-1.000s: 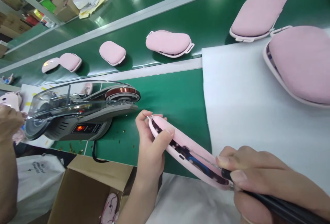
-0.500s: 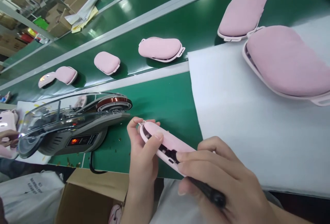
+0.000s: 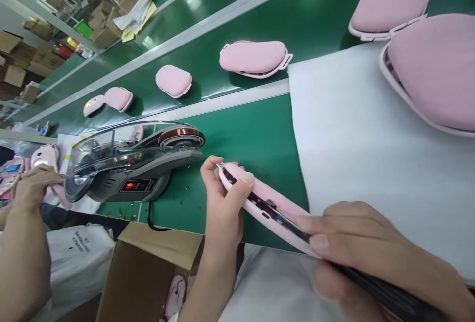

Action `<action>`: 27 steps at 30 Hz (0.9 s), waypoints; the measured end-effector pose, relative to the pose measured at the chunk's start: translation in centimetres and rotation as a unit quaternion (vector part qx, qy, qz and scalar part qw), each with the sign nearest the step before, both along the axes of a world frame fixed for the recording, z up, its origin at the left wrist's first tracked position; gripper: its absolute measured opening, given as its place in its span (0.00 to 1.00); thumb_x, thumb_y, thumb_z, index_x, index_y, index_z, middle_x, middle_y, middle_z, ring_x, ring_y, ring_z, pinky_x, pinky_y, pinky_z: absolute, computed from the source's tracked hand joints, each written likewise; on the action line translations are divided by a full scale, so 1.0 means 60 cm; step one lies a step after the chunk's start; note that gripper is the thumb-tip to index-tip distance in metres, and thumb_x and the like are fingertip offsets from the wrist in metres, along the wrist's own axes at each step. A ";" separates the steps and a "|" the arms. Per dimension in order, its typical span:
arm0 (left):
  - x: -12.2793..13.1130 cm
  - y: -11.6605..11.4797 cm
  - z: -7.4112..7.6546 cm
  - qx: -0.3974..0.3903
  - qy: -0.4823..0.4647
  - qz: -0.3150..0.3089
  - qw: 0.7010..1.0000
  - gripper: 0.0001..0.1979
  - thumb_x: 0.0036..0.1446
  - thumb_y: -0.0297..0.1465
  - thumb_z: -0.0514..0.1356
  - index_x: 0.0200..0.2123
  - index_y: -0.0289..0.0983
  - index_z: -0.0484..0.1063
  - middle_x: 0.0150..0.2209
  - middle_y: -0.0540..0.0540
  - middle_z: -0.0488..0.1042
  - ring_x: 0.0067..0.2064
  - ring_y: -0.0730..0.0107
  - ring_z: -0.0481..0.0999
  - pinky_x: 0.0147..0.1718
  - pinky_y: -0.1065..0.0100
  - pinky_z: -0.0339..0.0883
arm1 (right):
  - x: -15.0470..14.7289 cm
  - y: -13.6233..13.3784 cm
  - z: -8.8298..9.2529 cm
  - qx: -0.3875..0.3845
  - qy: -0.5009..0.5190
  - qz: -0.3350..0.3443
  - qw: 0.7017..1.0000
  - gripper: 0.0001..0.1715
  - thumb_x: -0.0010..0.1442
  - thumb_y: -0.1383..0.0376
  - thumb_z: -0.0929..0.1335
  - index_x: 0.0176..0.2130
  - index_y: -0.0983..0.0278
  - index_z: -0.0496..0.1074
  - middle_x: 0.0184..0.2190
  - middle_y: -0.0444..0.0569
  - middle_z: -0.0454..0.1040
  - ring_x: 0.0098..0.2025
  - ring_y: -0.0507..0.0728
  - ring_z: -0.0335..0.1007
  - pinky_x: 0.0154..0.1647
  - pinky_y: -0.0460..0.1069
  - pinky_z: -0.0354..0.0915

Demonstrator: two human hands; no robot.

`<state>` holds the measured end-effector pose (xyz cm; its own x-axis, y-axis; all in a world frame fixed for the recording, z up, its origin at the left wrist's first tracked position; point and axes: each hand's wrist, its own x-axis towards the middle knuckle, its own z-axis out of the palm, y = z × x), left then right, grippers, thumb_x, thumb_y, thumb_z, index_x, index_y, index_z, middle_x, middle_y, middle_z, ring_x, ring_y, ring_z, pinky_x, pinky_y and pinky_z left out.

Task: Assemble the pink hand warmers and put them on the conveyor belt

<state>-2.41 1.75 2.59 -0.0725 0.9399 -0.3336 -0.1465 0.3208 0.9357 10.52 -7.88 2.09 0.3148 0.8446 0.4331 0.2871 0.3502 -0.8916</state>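
Observation:
My left hand grips the upper end of a pink oval device with a strap loop, its thumb on the near edge. The device is tilted on its side. Dark inner parts show in the gap between its soft pink cover and its pale rim. My right hand is closed around a slim black-handled tool and touches the device's lower end. A thin shaft seems to lie along the gap; its tip is hard to make out.
A grey tape machine with a lit red switch stands left. More pink devices lie along the green bench, two beside white foam sheet. A cardboard box is below. A co-worker's hand is at far left.
My right hand and the tool have moved down and right along the device. The gap looks wider, with more of the inside showing. The view has shifted, and more of the co-worker's arm shows.

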 end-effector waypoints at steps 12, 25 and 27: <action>-0.001 0.001 -0.002 -0.003 -0.024 -0.012 1.000 0.23 0.45 0.30 0.66 0.42 0.48 0.58 0.38 0.54 0.66 0.36 0.75 0.70 0.36 0.72 0.65 | -0.001 0.003 -0.010 0.002 0.019 0.022 1.000 0.11 0.59 0.67 0.70 0.44 0.63 0.71 0.39 0.50 0.76 0.42 0.59 0.71 0.38 0.54 0.70; 0.003 -0.003 -0.005 0.006 -0.024 0.012 1.000 0.22 0.44 0.31 0.66 0.41 0.48 0.60 0.38 0.54 0.66 0.36 0.75 0.70 0.36 0.73 0.65 | 0.004 0.026 0.006 -0.053 0.062 0.055 0.995 0.06 0.62 0.66 0.67 0.41 0.59 0.70 0.36 0.47 0.76 0.37 0.55 0.72 0.36 0.50 0.71; 0.002 -0.003 -0.007 0.008 -0.019 0.018 1.000 0.22 0.44 0.31 0.66 0.41 0.48 0.61 0.38 0.54 0.67 0.39 0.73 0.70 0.38 0.71 0.66 | 0.009 0.029 0.005 -0.051 0.051 0.077 0.994 0.05 0.62 0.67 0.67 0.41 0.59 0.70 0.34 0.46 0.76 0.36 0.54 0.73 0.35 0.49 0.72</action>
